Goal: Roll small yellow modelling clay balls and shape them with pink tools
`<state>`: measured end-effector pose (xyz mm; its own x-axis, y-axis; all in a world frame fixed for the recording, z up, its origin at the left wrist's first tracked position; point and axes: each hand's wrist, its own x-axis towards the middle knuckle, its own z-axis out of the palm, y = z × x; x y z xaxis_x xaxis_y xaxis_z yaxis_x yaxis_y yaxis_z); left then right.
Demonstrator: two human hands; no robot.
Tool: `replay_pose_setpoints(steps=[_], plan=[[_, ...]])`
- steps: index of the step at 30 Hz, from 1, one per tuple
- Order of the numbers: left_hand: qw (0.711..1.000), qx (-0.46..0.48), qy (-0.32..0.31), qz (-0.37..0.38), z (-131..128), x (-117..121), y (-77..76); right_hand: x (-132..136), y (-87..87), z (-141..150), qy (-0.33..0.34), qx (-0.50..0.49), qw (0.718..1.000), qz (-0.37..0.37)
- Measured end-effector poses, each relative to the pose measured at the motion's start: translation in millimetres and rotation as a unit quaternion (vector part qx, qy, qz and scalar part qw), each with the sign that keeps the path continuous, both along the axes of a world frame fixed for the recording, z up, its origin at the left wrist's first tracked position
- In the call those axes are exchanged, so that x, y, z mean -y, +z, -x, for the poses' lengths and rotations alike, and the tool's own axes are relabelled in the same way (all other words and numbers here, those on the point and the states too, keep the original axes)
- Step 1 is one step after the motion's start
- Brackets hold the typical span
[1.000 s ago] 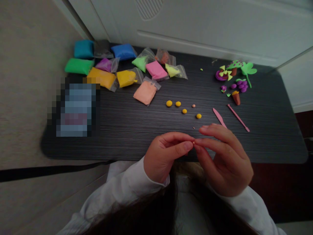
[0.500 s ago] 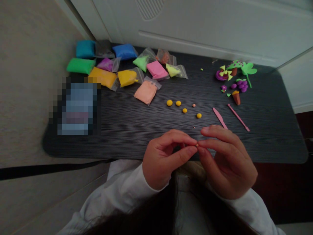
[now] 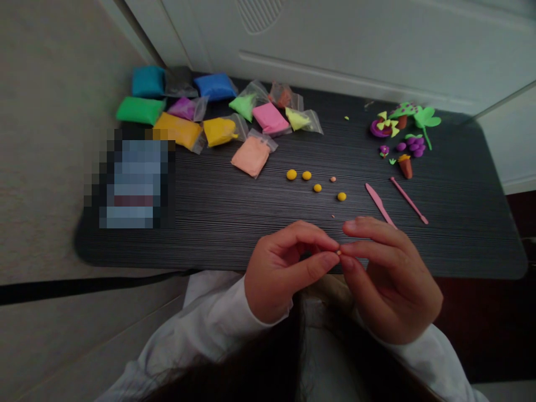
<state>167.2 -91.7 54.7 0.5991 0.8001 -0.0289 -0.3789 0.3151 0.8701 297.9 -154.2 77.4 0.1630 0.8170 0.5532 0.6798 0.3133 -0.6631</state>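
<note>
My left hand (image 3: 288,271) and my right hand (image 3: 389,279) meet fingertip to fingertip over the table's near edge. Between their thumbs and index fingers sits a tiny piece of clay (image 3: 339,252), pale orange or yellow and mostly covered by the fingers. Both hands pinch it; the other fingers of the right hand are held apart. Just beyond lie several yellow clay balls (image 3: 341,196), a small peach clay ball (image 3: 333,179) and a peach crumb (image 3: 333,216). The pink clay knife (image 3: 379,202) lies beside my right hand, its lower end close to the fingers.
Bags of coloured clay, among them a peach one (image 3: 251,156), cover the back left of the dark table (image 3: 218,223). A blurred-out phone-like device (image 3: 134,184) lies at left. A pink stick tool (image 3: 409,200) and finished clay figures, including purple grapes (image 3: 416,146), are at right.
The hands keep their pinch on the tiny clay piece, with only a slight shift of the fingertips. The whole view has shifted slightly; the things on the table stay put.
</note>
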Motion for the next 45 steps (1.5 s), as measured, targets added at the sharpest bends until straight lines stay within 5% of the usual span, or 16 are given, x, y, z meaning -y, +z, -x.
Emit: replay_pose_setpoints(steps=[29,37,45], plan=[[1.0,0.015,0.009,0.003,-1.9,0.1,-3.4,1.1,-5.1,8.9,-0.035,-0.088,0.995,0.018],[0.992,-0.081,0.093,-0.031,-7.5,-23.9,-7.9,-14.8,-35.4,-32.3,-0.158,-0.077,0.984,0.008],[0.975,-0.176,0.127,-0.053,-14.6,-32.0,-22.0,-37.0,-55.8,-64.3,-0.126,0.018,0.986,0.106]])
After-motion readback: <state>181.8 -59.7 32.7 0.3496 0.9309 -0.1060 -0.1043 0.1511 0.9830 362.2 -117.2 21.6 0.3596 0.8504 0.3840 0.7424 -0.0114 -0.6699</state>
